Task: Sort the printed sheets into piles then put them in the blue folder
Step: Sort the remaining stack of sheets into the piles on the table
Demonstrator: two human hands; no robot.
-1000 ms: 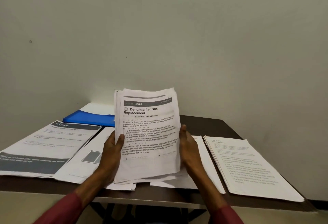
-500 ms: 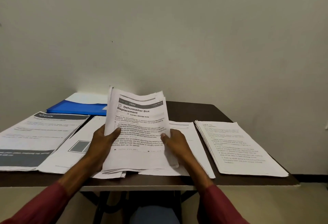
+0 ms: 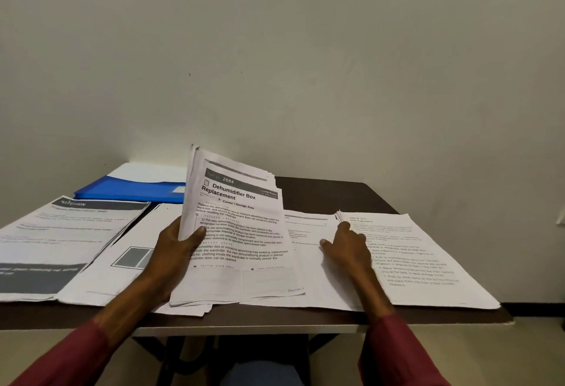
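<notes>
My left hand (image 3: 175,248) grips a thick stack of printed sheets (image 3: 238,232) by its left edge; the top page reads "Dehumidifier Box Replacement". The stack stands tilted, its lower edge resting on papers at the table's front. My right hand (image 3: 347,245) lies flat, fingers spread, on a white sheet (image 3: 308,232) beside the right pile (image 3: 422,257), touching that pile's left edge. The blue folder (image 3: 131,191) lies at the back left with a white sheet on it.
A pile with a dark "Kitchen" header (image 3: 61,232) lies at the far left. Another pile with a grey square (image 3: 122,263) sits beside it. The dark table (image 3: 330,194) ends against a plain wall; its front edge is close to me.
My right hand has let go of the held stack and moved right onto the sheets on the table. The stack now hangs from my left hand alone and leans left.
</notes>
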